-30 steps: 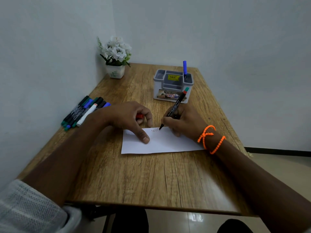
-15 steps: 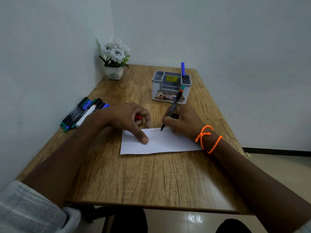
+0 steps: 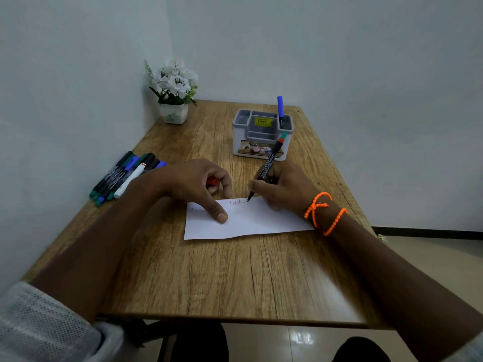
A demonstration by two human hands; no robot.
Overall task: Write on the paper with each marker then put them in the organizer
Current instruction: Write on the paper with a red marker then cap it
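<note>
step: writing with the red marker [image 3: 267, 168], zigzag at paper's [image 3: 251, 223] top edge. right hand [image 3: 282, 186] pinches marker, tip on paper just left of hand, barrel leaning away. left hand [image 3: 193, 184] curled round red cap [image 3: 212, 182], thumb pressing paper. next: recap, drop in organizer [image 3: 262, 134] beyond right hand, beside blue marker [image 3: 280, 108]. other markers [image 3: 125, 176] on desk [image 3: 235, 278], left of left hand.

A rectangular wood-grain table [image 3: 209, 270] occupies the corner formed by two plain white walls [image 3: 366, 61]. At the table's 11 o'clock corner stands a small white square pot of white artificial flowers with green leaves [image 3: 174, 90], upright, close to both walls. At 3 o'clock, glossy beige floor tiles [image 3: 431, 257] meet a dark skirting strip [image 3: 428, 232] along the wall base.
</note>
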